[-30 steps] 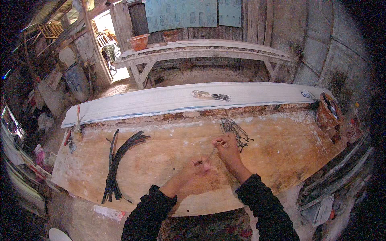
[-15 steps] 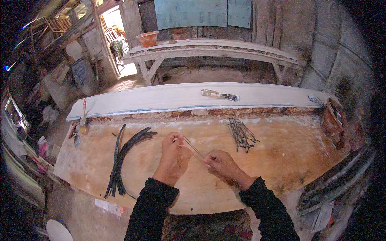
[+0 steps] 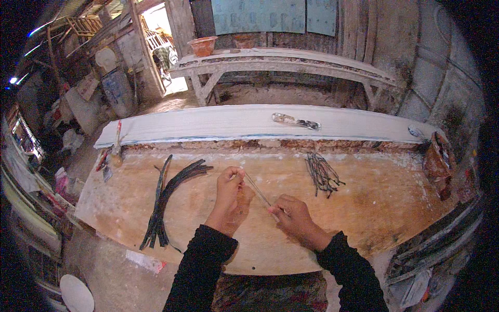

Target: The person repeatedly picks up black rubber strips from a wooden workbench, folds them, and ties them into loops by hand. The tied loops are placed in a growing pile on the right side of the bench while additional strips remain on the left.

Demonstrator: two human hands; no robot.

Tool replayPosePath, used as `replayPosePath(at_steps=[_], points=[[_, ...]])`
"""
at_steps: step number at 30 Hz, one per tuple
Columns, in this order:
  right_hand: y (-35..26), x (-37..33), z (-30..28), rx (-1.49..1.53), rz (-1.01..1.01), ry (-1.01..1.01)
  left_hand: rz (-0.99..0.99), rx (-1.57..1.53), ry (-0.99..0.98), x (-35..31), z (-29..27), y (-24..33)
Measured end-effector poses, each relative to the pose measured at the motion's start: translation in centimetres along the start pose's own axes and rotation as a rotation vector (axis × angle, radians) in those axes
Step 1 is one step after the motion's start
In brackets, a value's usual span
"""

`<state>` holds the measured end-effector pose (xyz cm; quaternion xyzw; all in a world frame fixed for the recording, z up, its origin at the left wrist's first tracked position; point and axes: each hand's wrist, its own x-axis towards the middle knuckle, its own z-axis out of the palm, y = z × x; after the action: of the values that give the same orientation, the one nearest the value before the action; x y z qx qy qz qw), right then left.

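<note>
A thin, narrow strip (image 3: 258, 191) runs slantwise and straight between my two hands above the wooden tabletop (image 3: 384, 218). The fingers of my left hand (image 3: 227, 195) pinch its upper end. Lower and to the right, my right hand (image 3: 295, 216) is closed on the other end, thumb on top. To the left of my left hand lies a bundle of long black strips (image 3: 165, 205), some fanned apart. A loose pile of thin dark strands (image 3: 323, 176) sits beyond my right hand. Whether the held strip is single or doubled is hard to make out.
Along the table's back lies a long white board (image 3: 208, 124) with a stained, knife-like tool (image 3: 296, 121) on it. A brush (image 3: 117, 148) leans at the left end; a reddish-brown container (image 3: 439, 164) lies at the right. Behind stands a bench (image 3: 291, 63) with an orange bowl (image 3: 202, 47).
Two separate strands showed between my hands before; now they look drawn together into one line. The whole view has shifted slightly, and both hands keep their grip.
</note>
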<state>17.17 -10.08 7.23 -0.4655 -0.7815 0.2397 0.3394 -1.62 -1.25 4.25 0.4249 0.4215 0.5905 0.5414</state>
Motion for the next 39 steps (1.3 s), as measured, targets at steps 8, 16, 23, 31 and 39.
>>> replayPosePath(at_steps=[8, 16, 23, 31, 39], points=[[-0.3, 0.2, 0.0, -0.087, -0.065, 0.070, -0.122, -0.198, 0.022, -0.6, 0.1, -0.4], [1.0, -0.8, 1.3, -0.205, -0.107, -0.059, -0.246, -0.150, -0.034, -3.1, 3.2, 1.0], [0.4, -0.2, -0.1, -0.079, -0.081, -0.004, -0.033, -0.147, -0.160, 0.1, -0.4, -1.3], [8.3, 1.2, -3.3, -0.368, 0.177, 0.450, 0.177, 0.237, 0.155, 4.2, -8.6, -1.4], [7.6, 0.8, -7.0, -0.630, 0.559, 0.367, -0.105, 1.168, 0.888, 0.1, -18.1, 5.9]])
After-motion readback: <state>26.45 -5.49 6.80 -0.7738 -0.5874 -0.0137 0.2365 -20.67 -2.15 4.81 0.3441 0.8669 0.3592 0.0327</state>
